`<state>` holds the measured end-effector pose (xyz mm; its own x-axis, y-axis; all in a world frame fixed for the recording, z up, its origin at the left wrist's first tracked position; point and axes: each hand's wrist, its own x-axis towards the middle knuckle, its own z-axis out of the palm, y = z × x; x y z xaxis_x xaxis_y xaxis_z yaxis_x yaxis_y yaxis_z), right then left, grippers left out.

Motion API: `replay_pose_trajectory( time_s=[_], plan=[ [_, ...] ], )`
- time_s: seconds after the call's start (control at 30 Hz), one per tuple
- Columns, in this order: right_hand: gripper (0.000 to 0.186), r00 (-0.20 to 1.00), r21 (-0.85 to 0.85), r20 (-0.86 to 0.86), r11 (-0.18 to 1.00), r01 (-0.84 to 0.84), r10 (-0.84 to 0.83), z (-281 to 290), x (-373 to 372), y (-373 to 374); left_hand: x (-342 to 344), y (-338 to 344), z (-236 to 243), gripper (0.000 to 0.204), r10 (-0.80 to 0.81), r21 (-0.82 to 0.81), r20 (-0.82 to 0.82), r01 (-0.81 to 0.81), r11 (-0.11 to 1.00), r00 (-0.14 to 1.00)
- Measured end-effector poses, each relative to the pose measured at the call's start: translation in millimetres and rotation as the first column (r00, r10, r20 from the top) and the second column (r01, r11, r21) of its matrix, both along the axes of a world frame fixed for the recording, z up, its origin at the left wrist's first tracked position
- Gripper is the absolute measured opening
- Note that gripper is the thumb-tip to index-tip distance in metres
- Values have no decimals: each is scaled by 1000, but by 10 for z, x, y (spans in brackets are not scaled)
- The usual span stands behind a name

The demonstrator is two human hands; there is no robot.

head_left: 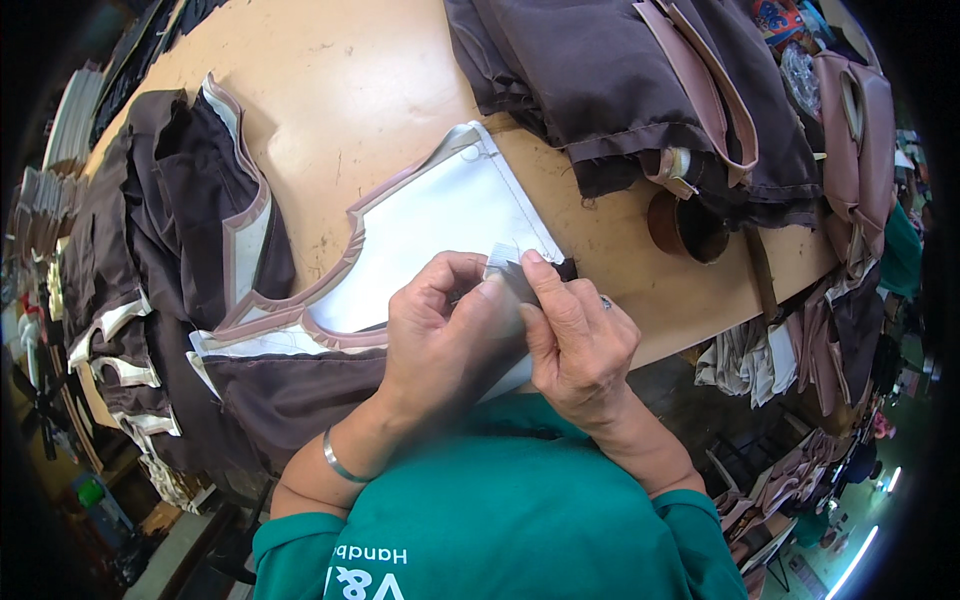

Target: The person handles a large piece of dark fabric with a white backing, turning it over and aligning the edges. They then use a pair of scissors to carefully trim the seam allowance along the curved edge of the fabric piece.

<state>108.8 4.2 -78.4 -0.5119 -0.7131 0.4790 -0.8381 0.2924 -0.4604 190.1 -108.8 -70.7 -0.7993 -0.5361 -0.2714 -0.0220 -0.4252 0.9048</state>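
My left hand [430,330] is closed in a pinch, its thumb on a small pale grey piece [501,257] at the edge of dark brown fabric. My right hand [583,355] is closed beside it, index fingertip against that piece; what else its fingers grip is hidden. Behind both hands a white panel [420,225] with dusty-pink curved binding [355,335] lies on the tan table [280,70], joined to dark brown fabric [290,390] along the near edge.
Folded brown fabric [150,210] with pale trim lies at left. At upper right are a brown fabric pile [600,70] with pink straps, a round dark container [672,225] and pink pieces [850,150]. Cloth pieces [745,365] hang below the table's right edge.
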Motion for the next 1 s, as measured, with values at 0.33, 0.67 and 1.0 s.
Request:
replay_pose_trajectory(
  time_s=[0.33, 0.67, 1.0],
  plan=[
    [36, 982, -62, 185, 998, -21, 32, 186, -78, 90, 37, 4, 34, 17, 9, 154, 8, -10, 988, 1000],
    [37, 984, 30, 179, 999, -30, 24, 145, -37, 125, 43, 31, 9, 20, 8, 82, -25, -6, 997, 1000],
    [32, 985, -117, 171, 993, 6, 15, -50, -7, 45, 68, 21, -32, 18, -73, 125, 6, 71, 990, 997]
  ],
)
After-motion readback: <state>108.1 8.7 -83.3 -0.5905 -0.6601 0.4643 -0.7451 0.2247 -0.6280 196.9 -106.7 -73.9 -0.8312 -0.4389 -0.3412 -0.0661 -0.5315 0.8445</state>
